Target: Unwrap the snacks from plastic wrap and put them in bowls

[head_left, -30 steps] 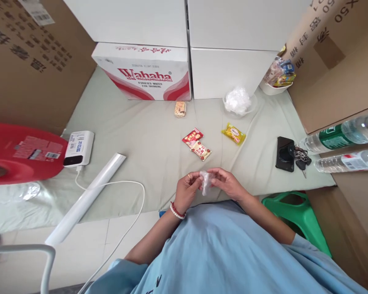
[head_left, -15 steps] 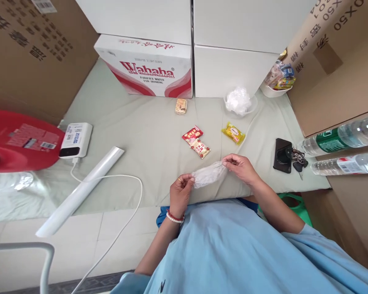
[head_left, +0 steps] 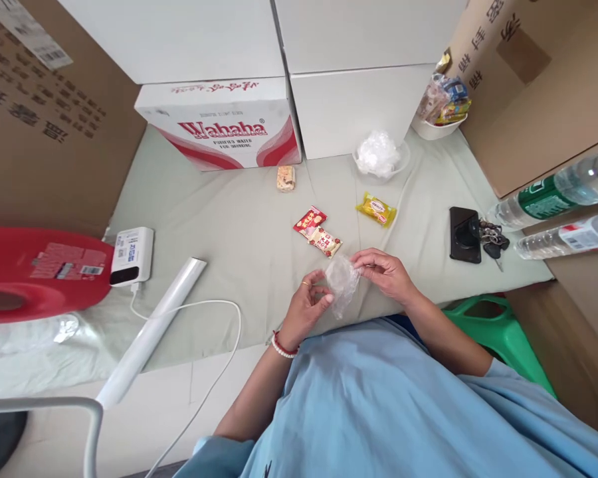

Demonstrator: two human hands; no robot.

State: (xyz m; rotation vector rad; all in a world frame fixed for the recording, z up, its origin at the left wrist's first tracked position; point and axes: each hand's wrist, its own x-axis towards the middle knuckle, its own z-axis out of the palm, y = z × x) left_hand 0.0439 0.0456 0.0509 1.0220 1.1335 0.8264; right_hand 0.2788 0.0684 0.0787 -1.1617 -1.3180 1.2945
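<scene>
A crumpled piece of thin clear plastic film [head_left: 343, 282] is between my hands, just above the front part of the cloth-covered table. My right hand [head_left: 385, 272] pinches its upper right edge with thumb and fingers. On the other side, my left hand [head_left: 306, 309] has its fingers curled, with the thumb tip and a fingertip at the film's left edge. Just beyond the film lie a red snack packet [head_left: 309, 220] and a cream packet [head_left: 325, 241], touching each other. A yellow packet [head_left: 377, 210] rests farther right, and a small wrapped snack [head_left: 286, 178] sits farther back.
A clear bowl [head_left: 403, 159] of bunched plastic stands before white boxes [head_left: 353, 106]. To the right are a snack basket [head_left: 436, 129], a black phone-like item [head_left: 464, 236], keys [head_left: 493, 239] and bottles [head_left: 568, 239]. Leftward lie a white tube [head_left: 152, 332], cable and power bank [head_left: 132, 255].
The film was stretched lengthwise between both hands; now it is bunched shorter and hangs down, with the hands closer together. My left hand's fingers have spread somewhat. The camera view has shifted.
</scene>
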